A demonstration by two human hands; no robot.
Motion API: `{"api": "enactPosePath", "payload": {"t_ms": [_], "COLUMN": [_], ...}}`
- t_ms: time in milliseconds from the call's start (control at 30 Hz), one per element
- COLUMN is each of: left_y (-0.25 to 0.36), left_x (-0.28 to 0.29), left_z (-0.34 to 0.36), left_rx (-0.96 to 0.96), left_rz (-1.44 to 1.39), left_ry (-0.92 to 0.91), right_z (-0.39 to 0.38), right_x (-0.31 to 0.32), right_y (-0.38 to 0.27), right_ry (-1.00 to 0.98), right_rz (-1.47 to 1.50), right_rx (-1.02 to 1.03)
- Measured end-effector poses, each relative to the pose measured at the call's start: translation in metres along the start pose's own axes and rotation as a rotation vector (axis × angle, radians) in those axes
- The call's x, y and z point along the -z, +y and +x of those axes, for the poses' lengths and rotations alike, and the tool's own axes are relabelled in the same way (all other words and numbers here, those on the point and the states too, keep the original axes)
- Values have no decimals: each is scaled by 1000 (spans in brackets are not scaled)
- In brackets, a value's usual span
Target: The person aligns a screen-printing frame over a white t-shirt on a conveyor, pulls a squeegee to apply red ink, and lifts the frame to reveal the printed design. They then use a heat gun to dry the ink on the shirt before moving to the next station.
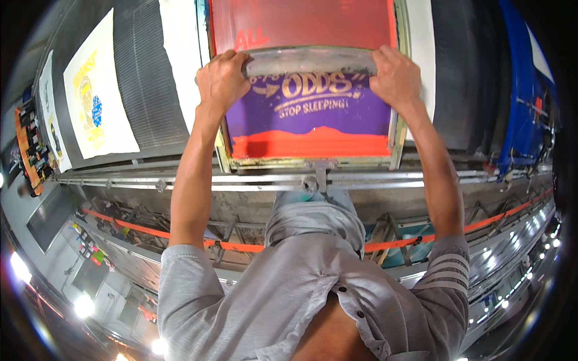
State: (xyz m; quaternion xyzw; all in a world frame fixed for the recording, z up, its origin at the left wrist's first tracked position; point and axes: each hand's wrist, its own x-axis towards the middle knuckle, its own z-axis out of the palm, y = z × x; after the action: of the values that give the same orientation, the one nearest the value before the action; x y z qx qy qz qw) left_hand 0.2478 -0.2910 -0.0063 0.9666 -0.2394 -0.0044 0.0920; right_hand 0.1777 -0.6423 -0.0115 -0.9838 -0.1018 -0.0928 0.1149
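view: head camera, clock face laid over the picture.

squeegee: at 12 o'clock, lying crosswise over a framed screen, a hand at each end. long, rounded grey grip, smudged.

left hand: at 11 o'clock, closed over the squeegee's left end. fingers pressed together and curled over the grip; fingertips hidden, exact placement cannot be told.

right hand: between 1 and 2 o'clock, closed over the squeegee's right end. fingers likewise together and curled over; tips out of sight.

screen frame: reaches from the top edge at 12 o'clock down to near the centre; pale, ink-stained bars. beyond the squeegee the surface is red; on the near side, a purple area with pale lettering. a band of red ink, uneven along its far edge, lies inside the frame's near bar.

surroundings: white cloth with yellow and blue print at 10 o'clock, on a dark bed. blue panel at 2 o'clock. metal rail runs across the centre, roughly 9 to 3 o'clock. below it, an orange bar bends across, passing behind the person's body. grey shirt fills 6 o'clock; right sleeve, striped, at 4 o'clock.
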Motion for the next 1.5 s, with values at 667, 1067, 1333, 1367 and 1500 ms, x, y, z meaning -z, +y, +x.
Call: {"api": "enactPosePath", "payload": {"t_ms": [667,1067,1333,1367,1500], "left_y": [63,32,-25,-33,-60], "left_x": [7,35,32,32,34], "left_z": [-181,-91,102,125,205], "left_rx": [-7,16,39,30,15], "left_rz": [-82,-116,-72,-62,-18], "left_ry": [27,-115,-62,-43,-12], "right_z": [-169,-82,101,123,202], "right_x": [33,45,17,15,11], "right_y": [-82,-43,40,51,83], "right_ry": [-126,-106,-59,-105,-226], "right_rz": [77,97,-2,-5,-80], "right_rx": [-64,-8,20,-18,-89]}}
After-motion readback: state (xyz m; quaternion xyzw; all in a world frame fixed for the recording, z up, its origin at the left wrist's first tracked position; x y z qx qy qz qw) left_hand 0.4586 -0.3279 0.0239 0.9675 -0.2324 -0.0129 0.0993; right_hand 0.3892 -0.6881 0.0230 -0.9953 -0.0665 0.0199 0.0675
